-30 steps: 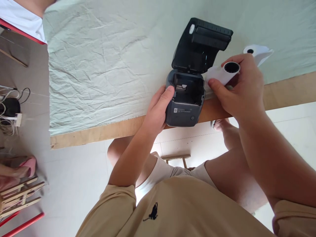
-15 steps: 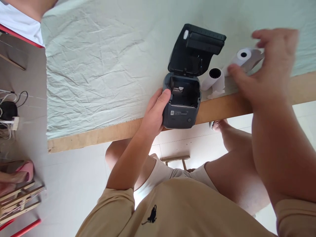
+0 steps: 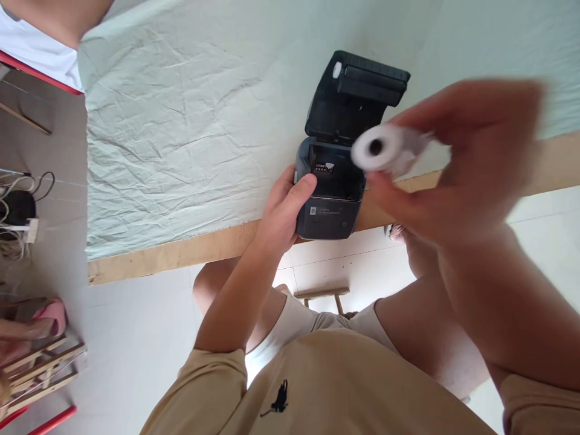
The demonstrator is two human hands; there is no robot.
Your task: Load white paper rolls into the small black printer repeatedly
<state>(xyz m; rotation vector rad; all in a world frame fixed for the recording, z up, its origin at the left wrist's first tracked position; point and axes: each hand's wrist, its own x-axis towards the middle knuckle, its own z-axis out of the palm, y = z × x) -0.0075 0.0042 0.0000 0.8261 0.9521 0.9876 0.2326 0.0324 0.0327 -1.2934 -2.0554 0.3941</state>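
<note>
My left hand (image 3: 287, 205) is closed around the left side of a dark portable label printer (image 3: 330, 219) at the table's front edge. The printer's lid (image 3: 357, 96) stands swung open away from me, and its paper bay shows no roll inside. Between the thumb and fingers of my right hand (image 3: 471, 157), blurred by motion, is a white paper roll (image 3: 377, 148) with a dark core. The roll is held over the right side of the printer, close to the bay. The second roll is hidden behind my right hand and the held roll.
A pale green cloth (image 3: 181, 139) covers the table, with a bare wooden edge (image 3: 181, 254) facing me. Another person's arm (image 3: 67, 18) is at the upper left. Cables (image 3: 13, 223) and a wooden folding stool (image 3: 40, 368) are on the left floor.
My right hand has picked up the farther paper roll and carried it left to the printer. My left hand keeps its hold on the printer, which has barely shifted.
</note>
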